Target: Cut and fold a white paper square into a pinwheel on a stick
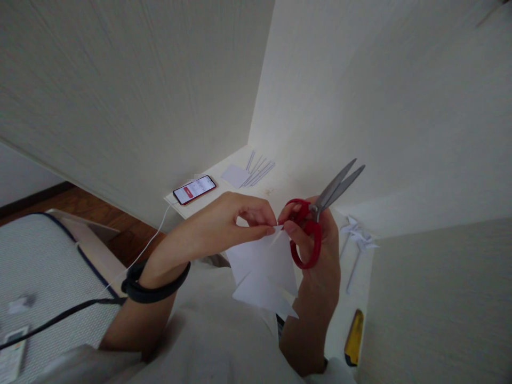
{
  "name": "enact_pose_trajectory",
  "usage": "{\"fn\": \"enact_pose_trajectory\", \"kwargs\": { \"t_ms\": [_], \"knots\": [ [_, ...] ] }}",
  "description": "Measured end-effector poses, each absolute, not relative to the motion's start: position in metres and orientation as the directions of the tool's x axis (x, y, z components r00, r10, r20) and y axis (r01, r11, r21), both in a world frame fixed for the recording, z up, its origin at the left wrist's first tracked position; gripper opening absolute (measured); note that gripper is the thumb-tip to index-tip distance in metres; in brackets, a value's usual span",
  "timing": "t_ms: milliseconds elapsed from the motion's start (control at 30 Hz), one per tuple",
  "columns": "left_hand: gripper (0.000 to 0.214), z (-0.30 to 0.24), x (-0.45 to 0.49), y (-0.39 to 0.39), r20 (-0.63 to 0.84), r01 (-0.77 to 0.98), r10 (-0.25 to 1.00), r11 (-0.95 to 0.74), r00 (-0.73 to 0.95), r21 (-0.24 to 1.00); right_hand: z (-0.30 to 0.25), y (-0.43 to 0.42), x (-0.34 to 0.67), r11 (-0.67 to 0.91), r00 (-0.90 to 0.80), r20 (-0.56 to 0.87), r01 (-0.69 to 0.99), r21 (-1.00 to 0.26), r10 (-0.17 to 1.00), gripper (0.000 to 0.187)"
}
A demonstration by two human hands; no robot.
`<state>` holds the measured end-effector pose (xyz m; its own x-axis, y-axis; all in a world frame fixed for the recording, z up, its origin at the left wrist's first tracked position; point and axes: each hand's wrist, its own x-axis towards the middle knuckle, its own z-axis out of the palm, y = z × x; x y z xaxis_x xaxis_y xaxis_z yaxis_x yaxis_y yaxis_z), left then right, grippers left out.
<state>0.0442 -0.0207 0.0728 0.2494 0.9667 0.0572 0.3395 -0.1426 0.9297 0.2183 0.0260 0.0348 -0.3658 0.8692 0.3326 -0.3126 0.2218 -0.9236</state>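
- Well, the sheet of paper [266,269], white and partly folded with loose pointed corners, hangs between the two hands in front of the person's pale clothing.
- The left hand [237,204] reaches in with its grip pinching the paper's top edge between thumb and fingertips; a black wristband [156,295] circles the wrist.
- The right hand [327,237] has its thumb and finger tips pressed together at that same edge, just beside the left fingertips, while its grip also holds the red-handled scissors [314,209].
- The scissors' blades stand slightly apart and point up and to the right, clear of the paper.
- Behind the hands, on the white table [362,288] set against the walls, a square piece of paper [235,175] lies next to several narrow strips [260,172] fanned out.
- Left of these, near the table's edge, rests a phone [194,190], its screen lit, with a white cable [152,240] running down from it.
- To the right, past the right hand, lie folded white paper shapes [361,238] with thin sticks.
- Nearer the person on that side is a yellow-and-black tool [354,336]; its exact kind I cannot tell.
- At far left, a pale textured pad [52,256] with dark edging sits above a wooden floor [104,237].
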Motion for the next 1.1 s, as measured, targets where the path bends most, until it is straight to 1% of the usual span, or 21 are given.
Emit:
{"fn": "enact_pose_trajectory", "kwargs": {
  "t_ms": [100, 200, 300, 500, 700, 900, 1100],
  "knots": [
    [0.011, 0.0733, 0.0445, -0.0211, 0.057, 0.351, 0.97, -0.14, 0.236, 0.926, 0.0328, 0.0286, 0.2176, 0.243, -0.351, 0.357, -0.329, -0.913, 0.865, 0.024],
    [0.011, 0.074, 0.0451, -0.0217, 0.063, 0.357, 0.975, -0.138, 0.215, 0.924, 0.0315, 0.0281, 0.2175, 0.227, -0.344, 0.345, -0.339, -0.913, 0.873, 0.025],
    [0.011, 0.0747, 0.0462, -0.0223, 0.062, 0.344, 0.978, -0.13, 0.201, 0.93, 0.0318, 0.0256, 0.2174, 0.187, -0.382, 0.318, -0.341, -0.921, 0.868, 0.027],
    [0.01, 0.0783, 0.0484, -0.0238, 0.057, 0.348, 0.981, -0.121, 0.188, 0.93, 0.0347, 0.0235, 0.2174, 0.143, -0.412, 0.263, -0.3, -0.943, 0.872, 0.029],
    [0.013, 0.0822, 0.0495, -0.0253, 0.051, 0.368, 0.983, -0.114, 0.178, 0.923, 0.036, 0.0232, 0.2182, 0.144, -0.418, 0.27, -0.308, -0.94, 0.867, 0.029],
    [0.013, 0.082, 0.0495, -0.0286, 0.083, 0.417, 0.984, -0.141, 0.155, 0.898, 0.0351, 0.022, 0.2207, 0.077, -0.462, 0.231, -0.328, -0.942, 0.856, 0.033],
    [0.012, 0.0827, 0.0495, -0.0307, 0.08, 0.473, 0.988, -0.135, 0.134, 0.871, 0.036, 0.0217, 0.2193, 0.07, -0.476, 0.224, -0.32, -0.945, 0.85, 0.034]
  ]
}}
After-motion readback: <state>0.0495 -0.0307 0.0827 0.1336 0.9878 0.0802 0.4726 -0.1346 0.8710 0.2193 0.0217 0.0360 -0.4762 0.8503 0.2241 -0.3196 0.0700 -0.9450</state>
